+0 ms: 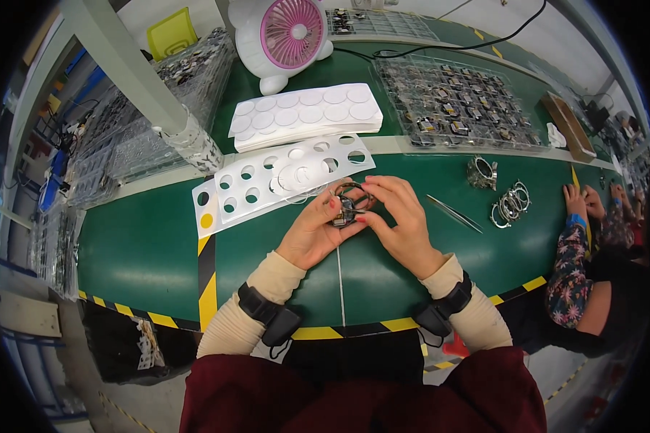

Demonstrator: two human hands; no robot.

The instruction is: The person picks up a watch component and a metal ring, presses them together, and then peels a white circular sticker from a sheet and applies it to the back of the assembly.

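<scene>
Both hands meet over the middle of the green table, around a small round watch-like part with electronics inside (345, 211) and a dark ring at its edge. My left hand (312, 232) cradles the part with its thumb and fingers. From the other side, the thumb and fingers of my right hand (403, 220) pinch its rim. How the ring joins the part is too small to tell. Tweezers (455, 213) lie to the right of my right hand. Beyond them are two groups of silvery metal rings, one stacked (482, 173) and one loosely piled (511, 205).
White sheets with round holes (249, 189) lie just behind my hands. Further back are a stack of round-label sheets (307, 119), a white and pink fan (290, 36), a clear tray of electronic parts (458, 105) and a brown box (567, 126). A co-worker's arm (572, 249) rests at the right.
</scene>
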